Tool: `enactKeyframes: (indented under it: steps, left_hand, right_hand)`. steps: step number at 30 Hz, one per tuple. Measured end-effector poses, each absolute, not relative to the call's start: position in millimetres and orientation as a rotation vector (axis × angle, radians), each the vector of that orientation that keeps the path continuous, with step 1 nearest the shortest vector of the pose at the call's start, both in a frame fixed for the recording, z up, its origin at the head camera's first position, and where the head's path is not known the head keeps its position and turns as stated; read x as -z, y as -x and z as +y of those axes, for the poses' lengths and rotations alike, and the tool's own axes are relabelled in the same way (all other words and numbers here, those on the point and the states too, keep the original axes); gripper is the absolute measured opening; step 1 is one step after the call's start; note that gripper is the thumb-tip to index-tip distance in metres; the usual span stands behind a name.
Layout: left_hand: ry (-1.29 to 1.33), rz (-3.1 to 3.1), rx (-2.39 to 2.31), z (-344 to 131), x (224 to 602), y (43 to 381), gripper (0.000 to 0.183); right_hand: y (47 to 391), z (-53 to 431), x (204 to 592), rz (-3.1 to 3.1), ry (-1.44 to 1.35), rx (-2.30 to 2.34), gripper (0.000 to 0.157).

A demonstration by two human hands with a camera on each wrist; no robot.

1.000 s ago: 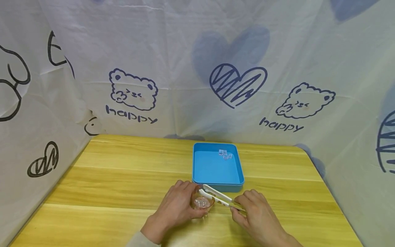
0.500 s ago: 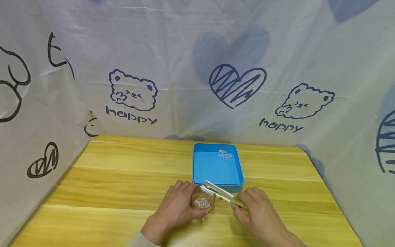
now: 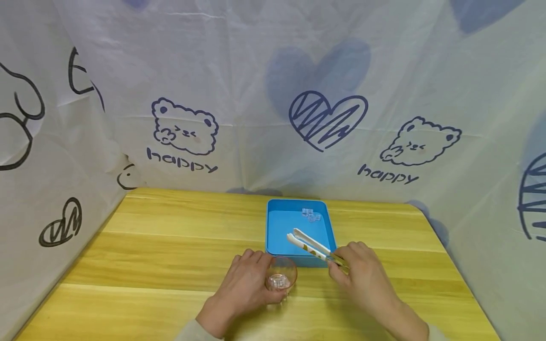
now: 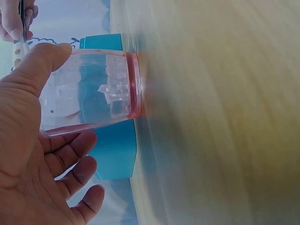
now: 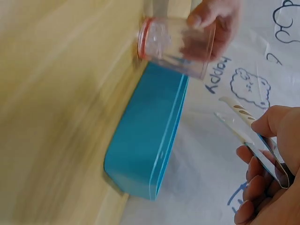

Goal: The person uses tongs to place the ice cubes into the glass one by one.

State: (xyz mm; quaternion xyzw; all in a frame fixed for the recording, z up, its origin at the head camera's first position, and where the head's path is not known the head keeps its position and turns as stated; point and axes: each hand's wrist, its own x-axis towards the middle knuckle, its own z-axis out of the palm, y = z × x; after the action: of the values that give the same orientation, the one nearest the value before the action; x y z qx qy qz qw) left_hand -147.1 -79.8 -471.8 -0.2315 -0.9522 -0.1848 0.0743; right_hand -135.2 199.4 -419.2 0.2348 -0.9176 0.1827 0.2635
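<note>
My left hand (image 3: 244, 284) grips a clear, pink-tinted cup (image 3: 286, 270) by its side; the cup stands upright on the table. Several clear cubes (image 4: 115, 89) lie at its bottom, as the left wrist view shows. In my right hand (image 3: 367, 279) is a pair of tongs (image 3: 313, 247) with white tips, pinched between thumb and fingers. The tips are a little apart, with nothing between them, above the near part of a blue tray (image 3: 281, 232). More clear cubes (image 3: 310, 214) sit in the tray's far right corner.
The blue tray stands on the wooden table (image 3: 170, 255) just behind the cup. A white cloth (image 3: 256, 71) with printed hearts and bears hangs behind the table and along both sides.
My right hand has lifted the tongs away from the cup's mouth, moving them forward and right over the tray. The left hand and the cup have stayed in place.
</note>
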Motion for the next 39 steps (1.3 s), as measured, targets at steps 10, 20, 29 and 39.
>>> enactKeyframes:
  steps: [10, 20, 29, 39]
  left_hand:
    - [0.688, -2.849, 0.59, -80.1, 474.5, 147.6, 0.065]
    - [0.671, -2.882, 0.595, -78.1, 475.8, 148.6, 0.066]
    - [0.667, -2.883, 0.598, -79.3, 476.0, 147.2, 0.066]
    - [0.659, -2.887, 0.621, -80.3, 476.5, 147.5, 0.066]
  right_hand:
    - [164.3, 201.5, 419.0, -2.644, -0.449, -0.398, 0.015]
    - [183.2, 199.2, 431.8, -2.717, -0.35, -0.141, 0.027]
    - [194.1, 196.1, 435.2, -2.72, -0.307, -0.086, 0.032]
    - [208.9, 189.5, 438.0, -2.747, -0.268, -0.031, 0.031]
